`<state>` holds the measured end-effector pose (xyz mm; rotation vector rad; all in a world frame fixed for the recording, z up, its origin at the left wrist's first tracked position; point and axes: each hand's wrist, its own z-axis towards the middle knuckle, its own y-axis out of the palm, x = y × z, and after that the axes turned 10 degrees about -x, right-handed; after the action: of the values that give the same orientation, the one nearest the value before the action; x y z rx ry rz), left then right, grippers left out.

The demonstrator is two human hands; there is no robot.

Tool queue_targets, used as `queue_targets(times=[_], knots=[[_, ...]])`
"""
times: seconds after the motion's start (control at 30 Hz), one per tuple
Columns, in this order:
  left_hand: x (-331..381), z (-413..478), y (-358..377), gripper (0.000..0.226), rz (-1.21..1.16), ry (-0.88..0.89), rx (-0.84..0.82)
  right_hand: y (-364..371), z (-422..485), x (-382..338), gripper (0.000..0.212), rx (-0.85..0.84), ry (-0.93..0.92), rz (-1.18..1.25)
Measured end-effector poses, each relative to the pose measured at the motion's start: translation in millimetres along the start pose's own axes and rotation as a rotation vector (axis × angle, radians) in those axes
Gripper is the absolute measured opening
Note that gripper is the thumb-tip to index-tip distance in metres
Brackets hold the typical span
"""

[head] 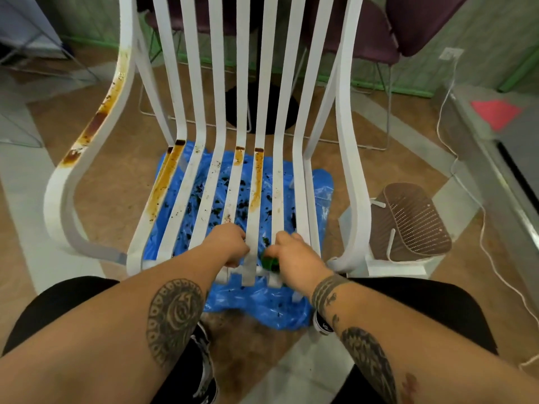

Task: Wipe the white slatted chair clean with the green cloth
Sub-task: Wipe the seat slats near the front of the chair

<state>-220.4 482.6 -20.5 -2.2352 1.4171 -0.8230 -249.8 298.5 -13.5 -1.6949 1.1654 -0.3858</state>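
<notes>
The white slatted chair (353,158) stands in front of me, its seat slats and left armrest streaked with brown and orange stains. Both my hands are at the seat's front edge. My left hand (229,243) has its fingers curled around a middle slat. My right hand (294,252) is closed on the green cloth (269,260), of which only a small bunched part shows between the slats, pressed against a slat beside the left hand.
A blue plastic sheet (262,304) speckled with dark crumbs lies on the floor under the seat. A brown perforated object (414,220) sits at the right. A white cable (466,188) trails along the floor. Purple chairs (376,33) stand behind.
</notes>
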Motion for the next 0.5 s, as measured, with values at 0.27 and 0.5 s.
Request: queue_targets(times=[0.27, 0.5], knots=[[10.5, 5.0, -21.2, 0.029, -0.149, -0.06, 0.138, 16.5, -19.9, -2.1, 0.044, 0.044, 0.036, 0.229], [19.8, 25.7, -25.3, 0.043, -0.161, -0.059, 0.164, -13.3, 38.1, 5.0, 0.039, 0.161, 0.212, 0.341]])
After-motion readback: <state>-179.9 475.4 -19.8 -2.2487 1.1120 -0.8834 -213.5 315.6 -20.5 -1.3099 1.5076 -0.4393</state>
